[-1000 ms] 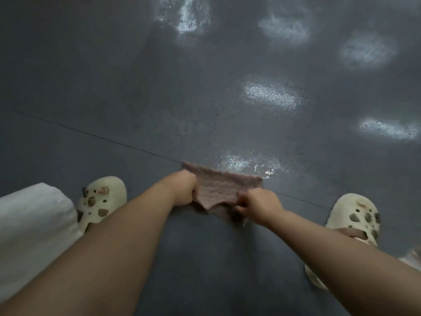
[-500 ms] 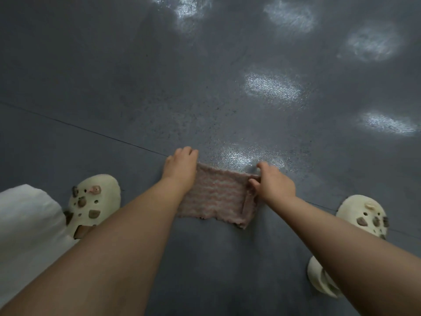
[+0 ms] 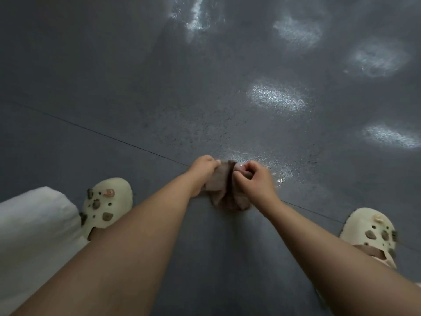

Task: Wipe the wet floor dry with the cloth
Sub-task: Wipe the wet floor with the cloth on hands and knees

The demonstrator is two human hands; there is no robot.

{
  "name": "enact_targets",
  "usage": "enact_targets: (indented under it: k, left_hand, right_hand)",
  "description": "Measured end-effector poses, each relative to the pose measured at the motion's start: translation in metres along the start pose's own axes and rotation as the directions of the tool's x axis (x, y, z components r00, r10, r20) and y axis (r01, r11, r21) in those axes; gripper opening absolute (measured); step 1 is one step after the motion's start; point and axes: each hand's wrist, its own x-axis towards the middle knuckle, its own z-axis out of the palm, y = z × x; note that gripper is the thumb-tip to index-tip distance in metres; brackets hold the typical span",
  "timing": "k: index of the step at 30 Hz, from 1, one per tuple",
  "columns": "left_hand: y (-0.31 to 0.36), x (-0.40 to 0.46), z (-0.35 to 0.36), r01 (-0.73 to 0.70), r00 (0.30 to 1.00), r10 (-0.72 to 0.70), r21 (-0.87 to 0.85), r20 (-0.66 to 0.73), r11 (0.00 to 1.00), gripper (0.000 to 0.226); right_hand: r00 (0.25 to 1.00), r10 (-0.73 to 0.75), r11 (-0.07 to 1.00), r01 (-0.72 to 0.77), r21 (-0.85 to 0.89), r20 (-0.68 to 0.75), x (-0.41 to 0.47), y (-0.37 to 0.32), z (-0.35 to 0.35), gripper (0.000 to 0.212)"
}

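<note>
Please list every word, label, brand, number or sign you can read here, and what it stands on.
None: no readable text shows on the cloth, the floor or either clog. The charms on the clogs are shapes only, too blurred to show any lettering.

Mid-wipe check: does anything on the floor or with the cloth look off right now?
The cloth is bunched into a narrow wad, gripped by the left hand and right hand, so little of it meets the floor. A glistening wet patch sits just beyond the hands, not yet wiped. Nothing looks damaged.
</note>
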Motion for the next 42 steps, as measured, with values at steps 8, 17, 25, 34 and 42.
enact_targets:
  k: [8, 17, 25, 34, 42]
  left_hand:
    - [0.005, -0.015, -0.034, 0.164, 0.986, -0.151, -0.256, 0.069, 0.953, 0.028]
    - [0.046, -0.016, -0.091, -0.191, 0.743, 0.65, 0.879, -0.162, 0.438, 0.023]
    - [-0.012, 0.024, -0.065, -0.16, 0.833, 0.512, 0.795, -0.21, 0.585, 0.027]
    - [-0.026, 0.075, -0.024, 0.228, 0.838, 0.253, 0.73, -0.484, 0.645, 0.074]
    - [0.004, 0.126, -0.126, 0.263, 0.761, 0.339, 0.74, -0.554, 0.619, 0.091]
  right_hand:
    - [0.961, -0.156, 0.988, 0.15, 0.044, 0.227, -0.03, -0.037, 0.03, 0.03]
    - [0.988, -0.121, 0.988, 0.13, -0.09, 0.097, 0.017, -0.055, 0.018, 0.03]
    - [0.983, -0.117, 0.864, 0.173, -0.472, 0.144, 0.058, -0.031, 0.019, 0.042]
    - [0.99, -0.016, 0.601, 0.122, -0.789, 0.141, 0.074, -0.002, 0.046, 0.06]
    - [0.987, -0.02, 0.58, 0.143, -0.802, 0.162, 0.076, 0.014, 0.052, 0.062]
